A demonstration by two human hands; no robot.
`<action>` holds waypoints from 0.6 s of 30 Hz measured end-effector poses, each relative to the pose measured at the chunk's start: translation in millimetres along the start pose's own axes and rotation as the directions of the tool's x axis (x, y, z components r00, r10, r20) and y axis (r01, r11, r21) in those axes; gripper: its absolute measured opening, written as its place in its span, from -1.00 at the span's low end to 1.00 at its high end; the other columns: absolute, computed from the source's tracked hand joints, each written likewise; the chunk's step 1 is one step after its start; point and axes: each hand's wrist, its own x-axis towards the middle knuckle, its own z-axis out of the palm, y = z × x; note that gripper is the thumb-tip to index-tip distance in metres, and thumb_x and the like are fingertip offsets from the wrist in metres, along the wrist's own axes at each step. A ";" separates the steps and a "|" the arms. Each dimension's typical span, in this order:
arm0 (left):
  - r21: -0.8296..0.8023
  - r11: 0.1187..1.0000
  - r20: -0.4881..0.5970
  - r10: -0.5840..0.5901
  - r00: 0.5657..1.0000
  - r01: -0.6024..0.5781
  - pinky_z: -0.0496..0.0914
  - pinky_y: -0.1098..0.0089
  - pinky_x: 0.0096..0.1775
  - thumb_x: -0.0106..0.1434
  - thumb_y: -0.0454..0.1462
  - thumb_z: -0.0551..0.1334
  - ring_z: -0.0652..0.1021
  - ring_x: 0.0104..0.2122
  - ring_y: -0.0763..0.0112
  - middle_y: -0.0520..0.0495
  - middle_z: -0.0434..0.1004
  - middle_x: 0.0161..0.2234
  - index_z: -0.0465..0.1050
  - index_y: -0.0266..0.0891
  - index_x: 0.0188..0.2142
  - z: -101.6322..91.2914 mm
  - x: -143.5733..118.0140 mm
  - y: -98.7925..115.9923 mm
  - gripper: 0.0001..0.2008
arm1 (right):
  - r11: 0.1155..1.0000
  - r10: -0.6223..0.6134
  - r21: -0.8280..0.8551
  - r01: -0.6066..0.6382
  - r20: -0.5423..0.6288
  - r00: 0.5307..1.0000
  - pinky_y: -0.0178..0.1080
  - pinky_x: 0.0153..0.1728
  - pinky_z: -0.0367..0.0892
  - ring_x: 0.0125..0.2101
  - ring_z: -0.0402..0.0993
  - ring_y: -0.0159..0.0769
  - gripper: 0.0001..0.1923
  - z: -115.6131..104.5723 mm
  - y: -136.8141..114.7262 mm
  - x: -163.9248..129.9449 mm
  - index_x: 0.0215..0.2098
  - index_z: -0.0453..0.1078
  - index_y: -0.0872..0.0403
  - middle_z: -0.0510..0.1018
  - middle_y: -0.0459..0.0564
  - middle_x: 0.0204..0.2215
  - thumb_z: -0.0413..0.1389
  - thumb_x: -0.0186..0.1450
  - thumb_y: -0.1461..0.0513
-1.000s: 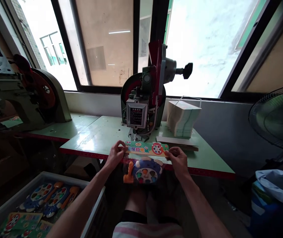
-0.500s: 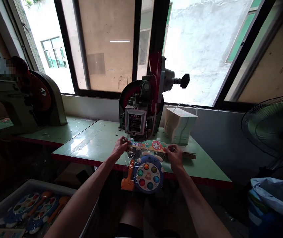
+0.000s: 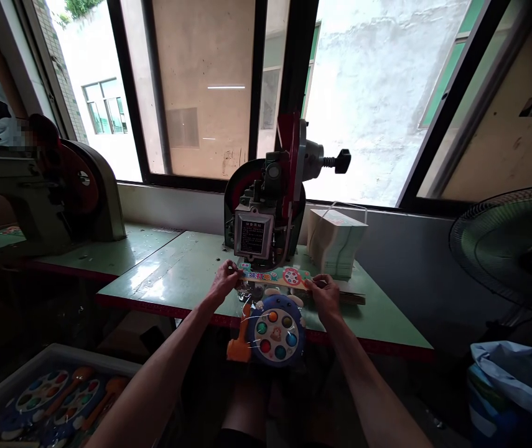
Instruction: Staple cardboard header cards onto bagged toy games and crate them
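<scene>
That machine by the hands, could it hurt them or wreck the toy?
Maybe. The left hand pinches the header card right below the machine, so fingers could get caught. The bagged toy hangs past the table edge, so it might tug the card crooked if the right hand slips.

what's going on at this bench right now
A person seated at a green worktable holds a bagged toy by its printed header card, left hand at one end and right hand at the other. The card sits just under the head of a green and red stapling machine, while the blue round toy hangs over the table edge. A bin of similar toys sits at lower left.
</scene>
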 end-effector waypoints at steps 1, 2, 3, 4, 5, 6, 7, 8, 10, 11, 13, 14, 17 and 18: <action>-0.003 1.000 -0.002 0.000 1.000 0.000 0.26 0.49 -0.61 0.06 -0.14 0.40 0.38 -0.68 0.53 0.22 0.35 -0.61 0.20 -0.12 -0.36 -3.0 0.4 0.6 -0.64 | 1.000 0.000 0.002 0.000 0.007 1.000 -0.29 -0.58 0.35 -0.59 0.43 -0.34 -0.50 3.7 0.0 0.3 -0.39 0.33 0.00 0.51 -0.17 -0.55 0.46 -0.08 -0.03; -0.006 1.000 -0.004 0.000 1.000 0.000 0.26 0.49 -0.61 0.06 -0.13 0.40 0.38 -0.68 0.52 0.21 0.35 -0.62 0.19 -0.11 -0.36 -7.3 0.6 1.4 -0.63 | 1.000 0.001 0.005 -0.001 0.016 1.000 -0.29 -0.58 0.35 -0.60 0.44 -0.34 -0.50 8.5 0.2 0.4 -0.38 0.33 0.00 0.52 -0.17 -0.54 0.45 -0.07 -0.03; -0.008 1.000 -0.006 -0.001 1.000 0.001 0.27 0.49 -0.61 0.05 -0.13 0.41 0.39 -0.67 0.51 0.21 0.36 -0.62 0.18 -0.11 -0.36 -12.7 0.4 2.4 -0.62 | 1.000 0.003 0.007 -0.003 0.026 1.000 -0.29 -0.59 0.34 -0.60 0.44 -0.33 -0.51 14.1 0.7 0.0 -0.38 0.32 -0.01 0.53 -0.17 -0.54 0.44 -0.06 -0.03; -0.008 1.000 -0.008 -0.002 1.000 0.002 0.28 0.49 -0.60 0.05 -0.12 0.41 0.40 -0.67 0.50 0.20 0.37 -0.63 0.18 -0.11 -0.36 -19.1 -0.1 3.6 -0.61 | 1.000 0.005 0.011 -0.006 0.040 0.999 -0.28 -0.60 0.33 -0.62 0.44 -0.33 -0.52 20.4 1.4 -0.5 -0.38 0.32 -0.01 0.53 -0.17 -0.55 0.43 -0.05 -0.03; -0.007 1.000 -0.011 -0.002 1.000 0.002 0.28 0.48 -0.60 0.04 -0.12 0.42 0.41 -0.66 0.50 0.20 0.39 -0.63 0.18 -0.11 -0.36 -26.3 -0.8 4.9 -0.60 | 1.000 0.007 0.014 -0.008 0.054 0.999 -0.28 -0.62 0.31 -0.64 0.42 -0.32 -0.53 27.1 2.1 -1.3 -0.38 0.31 -0.01 0.52 -0.17 -0.57 0.42 -0.03 -0.03; -0.004 1.000 -0.013 -0.002 1.000 0.002 0.30 0.48 -0.58 0.04 -0.12 0.43 0.42 -0.65 0.49 0.19 0.40 -0.63 0.19 -0.11 -0.35 -33.7 -1.8 6.2 -0.59 | 1.000 0.009 0.017 -0.010 0.068 0.998 -0.28 -0.63 0.29 -0.65 0.41 -0.32 -0.54 34.0 2.9 -2.2 -0.38 0.31 -0.02 0.51 -0.17 -0.59 0.41 -0.02 -0.03; 0.002 1.000 -0.014 -0.004 1.000 0.004 0.30 0.48 -0.58 0.05 -0.12 0.43 0.43 -0.65 0.49 0.18 0.42 -0.63 0.20 -0.11 -0.34 -41.0 -2.8 7.5 -0.59 | 1.000 0.008 0.021 -0.009 0.080 0.997 -0.28 -0.64 0.28 -0.65 0.40 -0.31 -0.55 40.7 3.6 -3.1 -0.38 0.31 -0.02 0.50 -0.17 -0.61 0.41 -0.02 -0.02; 0.009 1.000 -0.017 -0.006 1.000 0.006 0.31 0.48 -0.57 0.05 -0.12 0.44 0.43 -0.65 0.49 0.17 0.44 -0.62 0.20 -0.12 -0.33 -47.9 -3.9 8.7 -0.60 | 1.000 0.005 0.025 -0.007 0.090 0.996 -0.28 -0.64 0.27 -0.65 0.40 -0.31 -0.56 47.0 4.1 -3.8 -0.39 0.32 -0.02 0.49 -0.17 -0.62 0.41 -0.02 -0.02; 0.018 1.000 -0.024 -0.010 1.000 0.011 0.31 0.48 -0.57 0.06 -0.13 0.44 0.43 -0.65 0.48 0.15 0.46 -0.62 0.21 -0.12 -0.33 -58.8 -5.6 10.8 -0.60 | 0.999 -0.001 0.036 -0.002 0.103 0.995 -0.28 -0.62 0.29 -0.63 0.40 -0.31 -0.57 57.6 4.9 -4.9 -0.39 0.32 -0.02 0.48 -0.17 -0.62 0.41 -0.01 0.00; 0.020 1.000 -0.028 -0.011 1.000 0.012 0.31 0.48 -0.57 0.06 -0.13 0.44 0.44 -0.65 0.48 0.14 0.47 -0.62 0.21 -0.12 -0.33 -62.7 -6.3 11.5 -0.60 | 0.999 -0.004 0.042 -0.001 0.106 0.994 -0.27 -0.61 0.29 -0.63 0.40 -0.32 -0.58 61.7 5.2 -5.2 -0.40 0.32 -0.02 0.48 -0.17 -0.62 0.41 -0.01 0.01; 0.018 1.000 -0.035 -0.011 0.999 0.011 0.31 0.47 -0.57 0.06 -0.12 0.44 0.43 -0.65 0.48 0.15 0.47 -0.62 0.20 -0.11 -0.33 -67.2 -7.1 12.4 -0.60 | 0.999 -0.004 0.054 -0.002 0.107 0.994 -0.27 -0.60 0.30 -0.64 0.38 -0.33 -0.58 67.4 5.6 -5.0 -0.41 0.31 -0.02 0.46 -0.18 -0.62 0.41 -0.01 0.01; 0.016 1.000 -0.036 -0.010 0.999 0.011 0.31 0.47 -0.57 0.06 -0.12 0.44 0.43 -0.66 0.48 0.15 0.47 -0.63 0.20 -0.11 -0.33 -68.2 -7.4 12.5 -0.59 | 0.998 -0.002 0.059 -0.004 0.109 0.994 -0.27 -0.60 0.31 -0.64 0.37 -0.34 -0.58 69.0 5.9 -4.7 -0.42 0.30 -0.02 0.45 -0.18 -0.62 0.41 -0.01 0.01; 0.010 1.000 -0.041 -0.012 0.999 0.012 0.30 0.47 -0.57 0.05 -0.11 0.44 0.43 -0.67 0.47 0.14 0.47 -0.64 0.20 -0.11 -0.33 -68.5 -8.1 11.8 -0.59 | 0.998 0.008 0.066 -0.016 0.117 0.993 -0.26 -0.59 0.33 -0.63 0.38 -0.34 -0.57 70.7 6.9 -3.4 -0.42 0.30 -0.02 0.43 -0.18 -0.62 0.42 -0.03 0.01; 0.008 1.000 -0.044 -0.014 0.999 0.014 0.30 0.47 -0.57 0.05 -0.10 0.45 0.43 -0.67 0.47 0.14 0.47 -0.64 0.20 -0.11 -0.33 -68.3 -8.4 11.2 -0.58 | 0.998 0.011 0.067 -0.019 0.119 0.993 -0.26 -0.59 0.34 -0.63 0.38 -0.33 -0.56 70.7 7.3 -3.0 -0.42 0.30 -0.02 0.43 -0.18 -0.61 0.42 -0.03 0.00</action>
